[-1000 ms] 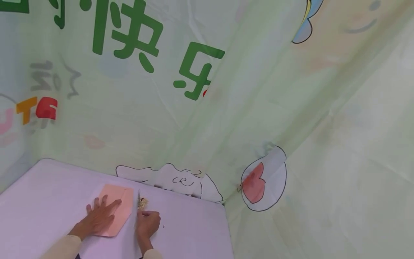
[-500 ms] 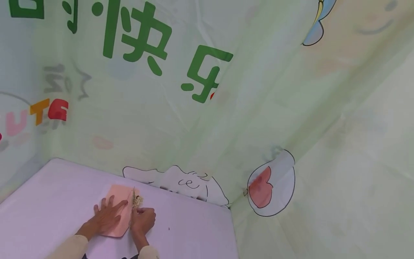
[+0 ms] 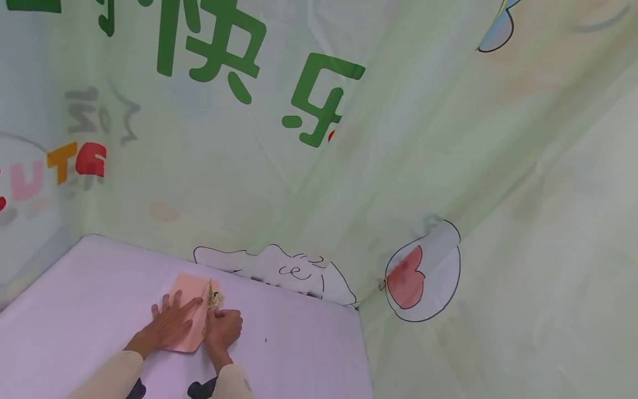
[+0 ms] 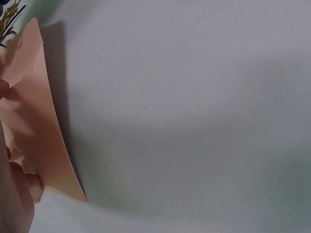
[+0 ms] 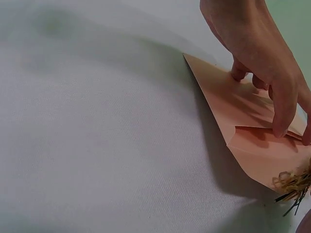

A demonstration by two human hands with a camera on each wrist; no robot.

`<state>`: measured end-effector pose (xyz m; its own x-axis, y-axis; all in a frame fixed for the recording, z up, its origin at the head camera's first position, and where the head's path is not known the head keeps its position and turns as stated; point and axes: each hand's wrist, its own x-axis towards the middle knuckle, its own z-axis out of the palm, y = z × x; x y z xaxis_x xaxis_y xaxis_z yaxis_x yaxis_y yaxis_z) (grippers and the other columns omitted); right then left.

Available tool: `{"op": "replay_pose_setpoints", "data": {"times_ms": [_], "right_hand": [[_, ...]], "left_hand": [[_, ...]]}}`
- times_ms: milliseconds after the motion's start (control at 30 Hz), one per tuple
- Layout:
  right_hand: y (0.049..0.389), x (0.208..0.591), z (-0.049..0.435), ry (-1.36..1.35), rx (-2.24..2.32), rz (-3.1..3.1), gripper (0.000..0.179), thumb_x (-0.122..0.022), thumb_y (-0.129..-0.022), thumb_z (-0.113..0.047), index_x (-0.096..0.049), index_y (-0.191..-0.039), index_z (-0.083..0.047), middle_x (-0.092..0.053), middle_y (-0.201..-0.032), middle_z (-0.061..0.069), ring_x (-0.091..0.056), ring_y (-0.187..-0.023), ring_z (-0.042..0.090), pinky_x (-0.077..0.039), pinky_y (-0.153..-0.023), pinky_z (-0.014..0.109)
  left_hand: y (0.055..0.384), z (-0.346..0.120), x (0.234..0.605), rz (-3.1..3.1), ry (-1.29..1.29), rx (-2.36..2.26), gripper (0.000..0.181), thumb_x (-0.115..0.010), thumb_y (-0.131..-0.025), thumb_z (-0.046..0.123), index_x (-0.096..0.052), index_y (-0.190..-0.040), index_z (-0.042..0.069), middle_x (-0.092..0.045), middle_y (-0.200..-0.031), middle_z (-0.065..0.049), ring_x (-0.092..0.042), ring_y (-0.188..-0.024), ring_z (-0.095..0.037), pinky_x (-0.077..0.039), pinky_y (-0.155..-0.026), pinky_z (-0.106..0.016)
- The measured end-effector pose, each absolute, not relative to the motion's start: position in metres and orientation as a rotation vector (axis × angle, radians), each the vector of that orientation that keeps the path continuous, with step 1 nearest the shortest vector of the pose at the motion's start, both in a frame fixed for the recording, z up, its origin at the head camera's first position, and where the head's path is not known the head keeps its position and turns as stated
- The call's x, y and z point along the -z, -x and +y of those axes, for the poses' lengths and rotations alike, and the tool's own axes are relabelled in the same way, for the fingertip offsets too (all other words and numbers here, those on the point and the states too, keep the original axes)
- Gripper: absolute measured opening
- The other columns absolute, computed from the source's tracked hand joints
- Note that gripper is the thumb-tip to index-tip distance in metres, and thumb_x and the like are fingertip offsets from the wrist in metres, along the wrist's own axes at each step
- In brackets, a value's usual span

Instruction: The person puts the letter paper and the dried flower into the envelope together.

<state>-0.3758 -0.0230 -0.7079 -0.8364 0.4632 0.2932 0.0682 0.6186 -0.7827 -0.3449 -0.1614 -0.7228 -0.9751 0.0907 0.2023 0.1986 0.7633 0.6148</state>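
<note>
A pink paper envelope (image 3: 191, 284) lies on the table in the head view. My left hand (image 3: 171, 326) rests on it with fingers spread, and the right wrist view shows its thumb and fingertips pressing beside the slit of the envelope's opening (image 5: 252, 133). A small bunch of dried flowers (image 3: 216, 300) with thin stems is pinched in my right hand (image 3: 225, 329), along the envelope's right edge. Its dry sprigs (image 5: 294, 184) overlap the envelope's corner in the right wrist view. Only part of the envelope (image 4: 43, 126) shows in the left wrist view.
The pale table (image 3: 304, 354) meets a printed cloth curtain (image 3: 239, 183) at its back and right sides. A tiny dark speck (image 3: 266, 339) lies right of my right hand. Dark shapes (image 3: 201, 389) show at the near edge between the sleeves.
My right hand has brought the dried flowers left, from beside the envelope to over its right edge. The left hand stays on the envelope. The head view has shifted slightly.
</note>
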Motion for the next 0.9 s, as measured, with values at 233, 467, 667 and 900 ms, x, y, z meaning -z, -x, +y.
{"op": "replay_pose_setpoints", "data": {"times_ms": [233, 467, 667, 900], "right_hand": [[0.375, 0.708, -0.031, 0.430, -1.121, -2.417, 0.026, -0.095, -0.072, -0.011, -0.070, -0.068, -0.014, -0.063, -0.063, -0.005, -0.057, -0.062, 0.012, -0.053, -0.067, 0.039], [0.376, 0.713, -0.037, 0.439, -1.093, -2.439, 0.034, -0.097, -0.072, -0.011, -0.063, -0.070, -0.014, -0.057, -0.065, -0.004, -0.052, -0.062, 0.011, -0.047, -0.064, 0.036], [0.378, 0.717, -0.041, 0.447, -1.106, -2.466, 0.035, -0.097, -0.073, -0.010, -0.062, -0.072, -0.014, -0.056, -0.066, -0.004, -0.051, -0.063, 0.012, -0.047, -0.065, 0.036], [0.376, 0.718, -0.044, 0.443, -1.146, -2.500, 0.035, -0.096, -0.076, -0.010, -0.061, -0.076, -0.014, -0.054, -0.068, -0.003, -0.050, -0.065, 0.012, -0.046, -0.065, 0.034]], "left_hand": [[0.345, -0.166, 0.731, -2.771, 0.255, 1.078, 0.054, -0.064, -0.102, 0.019, -0.053, -0.154, 0.008, -0.029, -0.157, -0.053, -0.024, -0.138, -0.083, -0.017, -0.103, -0.098], [0.347, -0.166, 0.732, -2.773, 0.235, 1.164, 0.055, -0.062, -0.104, 0.018, -0.051, -0.157, 0.007, -0.024, -0.161, -0.052, -0.016, -0.143, -0.083, -0.008, -0.107, -0.098], [0.349, -0.163, 0.732, -2.793, 0.209, 1.130, 0.055, -0.065, -0.104, 0.018, -0.053, -0.157, 0.008, -0.025, -0.162, -0.051, -0.018, -0.145, -0.083, -0.010, -0.108, -0.097], [0.349, -0.165, 0.732, -2.834, 0.210, 1.028, 0.055, -0.063, -0.105, 0.023, -0.051, -0.157, 0.009, -0.029, -0.162, -0.050, -0.024, -0.144, -0.082, -0.017, -0.108, -0.097]]}}
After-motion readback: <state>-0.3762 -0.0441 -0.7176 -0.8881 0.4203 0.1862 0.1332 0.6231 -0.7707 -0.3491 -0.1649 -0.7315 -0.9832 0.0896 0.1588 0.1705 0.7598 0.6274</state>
